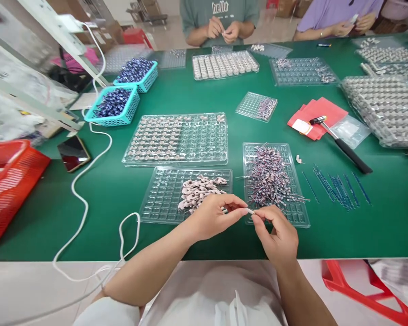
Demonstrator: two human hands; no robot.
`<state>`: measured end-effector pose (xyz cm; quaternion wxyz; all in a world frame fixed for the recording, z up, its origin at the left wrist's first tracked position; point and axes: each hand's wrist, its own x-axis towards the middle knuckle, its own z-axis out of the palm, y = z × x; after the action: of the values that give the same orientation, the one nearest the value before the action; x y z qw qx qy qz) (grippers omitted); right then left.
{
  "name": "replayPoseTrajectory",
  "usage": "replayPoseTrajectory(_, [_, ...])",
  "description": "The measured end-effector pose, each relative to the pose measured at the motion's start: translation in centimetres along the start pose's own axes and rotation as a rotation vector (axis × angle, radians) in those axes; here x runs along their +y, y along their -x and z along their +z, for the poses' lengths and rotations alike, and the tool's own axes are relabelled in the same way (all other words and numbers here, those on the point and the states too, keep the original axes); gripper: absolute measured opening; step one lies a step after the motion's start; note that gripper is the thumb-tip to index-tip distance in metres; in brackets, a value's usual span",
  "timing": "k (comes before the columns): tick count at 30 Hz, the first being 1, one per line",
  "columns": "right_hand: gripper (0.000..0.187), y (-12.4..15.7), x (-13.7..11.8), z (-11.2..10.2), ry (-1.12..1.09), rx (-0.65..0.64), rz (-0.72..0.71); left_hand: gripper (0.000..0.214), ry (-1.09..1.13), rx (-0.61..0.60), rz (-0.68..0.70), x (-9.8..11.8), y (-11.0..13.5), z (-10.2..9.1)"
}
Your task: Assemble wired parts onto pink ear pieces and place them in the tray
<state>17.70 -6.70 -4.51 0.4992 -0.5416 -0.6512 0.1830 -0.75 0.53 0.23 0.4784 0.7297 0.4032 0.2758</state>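
Note:
My left hand [214, 215] pinches a small pale plastic piece [249, 211] between thumb and fingertips. My right hand [277, 233] has thumb and forefinger closed at the piece's other end; whether a tiny part is also between them is hidden. Beneath and behind my left hand is a clear tray [159, 194] with a heap of pale plastic pieces [199, 192] on its right side. Close beyond my right hand, another clear tray [294, 181] bears a pile of small wire-leaded components [268, 176]. One loose pale piece [298, 159] lies right of that tray.
A part-filled clear tray [204, 140] lies farther in. Blue baskets [122, 118] of dark parts stand at left, near a phone [74, 153] and white cable [85, 199]. At right are a hammer [347, 149], red packets [321, 113] and blue strips [340, 190]. Two people sit opposite.

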Motion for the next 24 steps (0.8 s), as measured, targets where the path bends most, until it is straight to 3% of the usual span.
replayPoseTrajectory(5, [0.009,0.1,0.7,0.1,0.016,0.002,-0.011,0.015,-0.303,0.136,-0.048,0.0,0.0,-3.1])
replayPoseTrajectory(11, [0.008,0.3,0.6,-0.1,0.006,-0.01,-0.009,0.026,-0.581,0.009,-0.16,0.3,0.3,-5.9])
replayPoseTrajectory(13, [0.008,0.3,0.5,-0.2,0.003,-0.014,-0.021,0.03,-0.64,0.037,-0.19,0.0,-0.8,-7.2])
replayPoseTrajectory(17, [0.007,0.3,0.5,-0.1,-0.003,-0.022,-0.055,0.029,-0.769,0.221,-0.317,-1.9,-6.0,-10.7])
replayPoseTrajectory(21, [0.007,0.4,0.7,0.2,-0.007,-0.015,-0.079,0.028,-0.812,0.338,-0.319,-4.8,-13.3,-14.1])
replayPoseTrajectory(24, [0.007,0.5,0.8,0.3,0.004,-0.014,-0.081,0.028,-0.835,0.391,-0.328,-6.9,-17.8,-15.6])
